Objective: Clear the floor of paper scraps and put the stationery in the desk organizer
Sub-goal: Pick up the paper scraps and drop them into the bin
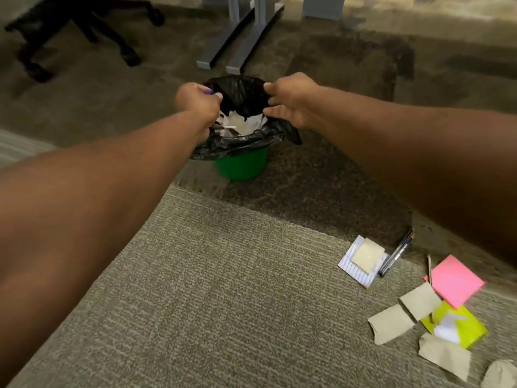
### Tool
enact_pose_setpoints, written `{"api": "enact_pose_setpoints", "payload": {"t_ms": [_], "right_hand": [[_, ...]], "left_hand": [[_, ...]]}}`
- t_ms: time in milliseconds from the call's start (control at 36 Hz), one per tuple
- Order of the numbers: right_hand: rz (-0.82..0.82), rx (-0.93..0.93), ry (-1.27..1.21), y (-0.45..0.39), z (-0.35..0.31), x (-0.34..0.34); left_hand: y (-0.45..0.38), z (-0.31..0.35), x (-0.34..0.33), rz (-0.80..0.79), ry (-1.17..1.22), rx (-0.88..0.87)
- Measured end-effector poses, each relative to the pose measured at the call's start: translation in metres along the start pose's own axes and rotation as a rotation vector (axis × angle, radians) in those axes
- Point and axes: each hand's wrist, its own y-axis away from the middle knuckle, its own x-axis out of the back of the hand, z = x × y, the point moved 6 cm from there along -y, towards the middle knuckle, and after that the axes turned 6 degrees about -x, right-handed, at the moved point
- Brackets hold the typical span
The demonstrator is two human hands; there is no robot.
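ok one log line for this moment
both hands gripping black bin liner | green bin holds scraps | pens, notes on floor

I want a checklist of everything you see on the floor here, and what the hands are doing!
Surface: carpet in grey and darker patches.
Job's things: green bin with black bag, paper scraps inside. Brown paper scraps, pink sticky pad, yellow pad, striped notepad, black pen and a pencil lie on the carpet at the lower right.
Clutter: nothing seen beyond those.
Hands: left hand and right hand each grip the bag's rim on opposite sides.
Cables: nothing seen.
Surroundings: black chair base, grey desk feet. No desk organizer in view.
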Motion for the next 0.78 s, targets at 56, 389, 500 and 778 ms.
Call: {"api": "enact_pose_setpoints", "payload": {"t_ms": [56,389,500,778], "right_hand": [[0.041,0.004,0.021,-0.002,0.005,0.011],[0.092,0.0,0.408,0.035,0.046,0.09],[0.084,0.064,0.709,0.056,0.069,0.121],[0.092,0.12,1.366,0.106,0.139,0.203]], "left_hand": [[0.003,-0.001,-0.004,-0.012,0.0,-0.003],[0.076,0.013,-0.073,-0.244,0.045,-0.15],[0.109,0.014,-0.103,-0.319,-0.005,-0.216],[0.206,-0.011,-0.178,-0.602,-0.141,-0.248]]}}
